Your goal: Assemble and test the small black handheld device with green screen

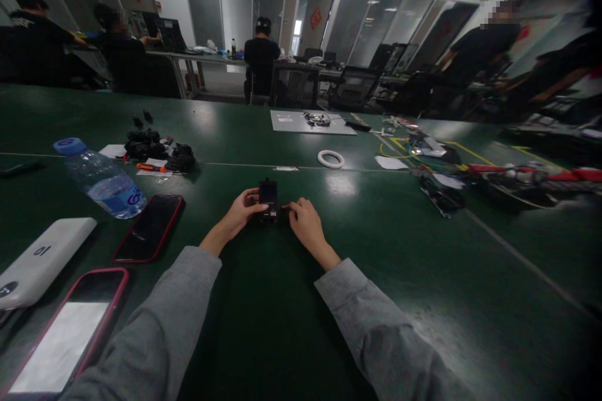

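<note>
A small black handheld device [268, 193], with a dark screen and a few light markings below it, stands over the green table in front of me. My left hand [245, 208] grips its left side, the thumb laid across its front. Just to the right of the device, my right hand [305, 220] has its fingers curled, with index finger and thumb brought together toward the device's side. A tiny dark bit shows at those fingertips, too small to name. Whether that hand touches the device I cannot tell.
Left of my arms are a water bottle [101, 178], a red-edged phone [149, 229], a white power bank [44, 261] and a second phone [70, 332]. A white ring [330, 158] lies ahead. Cables and parts [423, 144] spread right. Several people sit or stand beyond the table.
</note>
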### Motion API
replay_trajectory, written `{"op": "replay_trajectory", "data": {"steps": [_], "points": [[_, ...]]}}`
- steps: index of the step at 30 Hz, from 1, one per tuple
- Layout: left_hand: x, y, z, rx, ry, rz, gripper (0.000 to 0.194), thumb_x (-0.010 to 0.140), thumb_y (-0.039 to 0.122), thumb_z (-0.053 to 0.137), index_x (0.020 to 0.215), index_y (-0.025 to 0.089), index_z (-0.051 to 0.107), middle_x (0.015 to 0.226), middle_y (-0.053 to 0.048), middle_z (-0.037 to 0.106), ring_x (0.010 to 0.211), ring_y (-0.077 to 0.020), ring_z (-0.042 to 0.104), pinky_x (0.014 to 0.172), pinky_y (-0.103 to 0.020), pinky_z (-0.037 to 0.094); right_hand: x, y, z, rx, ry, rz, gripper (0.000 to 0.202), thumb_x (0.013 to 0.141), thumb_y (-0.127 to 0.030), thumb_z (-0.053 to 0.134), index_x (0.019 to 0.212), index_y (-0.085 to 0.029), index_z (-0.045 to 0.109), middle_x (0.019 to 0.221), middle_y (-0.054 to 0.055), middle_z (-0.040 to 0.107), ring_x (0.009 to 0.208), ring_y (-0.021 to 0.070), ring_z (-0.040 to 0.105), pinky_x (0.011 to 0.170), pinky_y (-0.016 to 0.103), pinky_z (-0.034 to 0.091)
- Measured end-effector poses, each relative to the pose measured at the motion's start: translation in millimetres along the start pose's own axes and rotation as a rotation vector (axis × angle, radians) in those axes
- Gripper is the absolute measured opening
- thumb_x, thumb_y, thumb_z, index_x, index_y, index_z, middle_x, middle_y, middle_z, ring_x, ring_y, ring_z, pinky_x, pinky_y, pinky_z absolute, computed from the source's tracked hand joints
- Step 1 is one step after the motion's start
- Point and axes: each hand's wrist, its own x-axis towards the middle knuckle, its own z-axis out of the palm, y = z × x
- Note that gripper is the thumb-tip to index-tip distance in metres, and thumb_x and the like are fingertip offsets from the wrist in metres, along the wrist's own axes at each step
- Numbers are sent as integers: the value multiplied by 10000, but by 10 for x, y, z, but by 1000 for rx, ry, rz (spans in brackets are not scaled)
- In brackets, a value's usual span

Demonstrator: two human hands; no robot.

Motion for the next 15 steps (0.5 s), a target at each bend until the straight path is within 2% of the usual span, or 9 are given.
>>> {"op": "replay_trajectory", "data": {"steps": [15], "points": [[-30,34,-4,26,-10,-23,632,621,157,765,1196,195,505,1191,-110,534,1090,-237,550,992,-453,402,-6,-10,2,-4,39,50,280,872,-139,396,969,-202,651,890,66,556,901,182,491,773,288,407]]}}
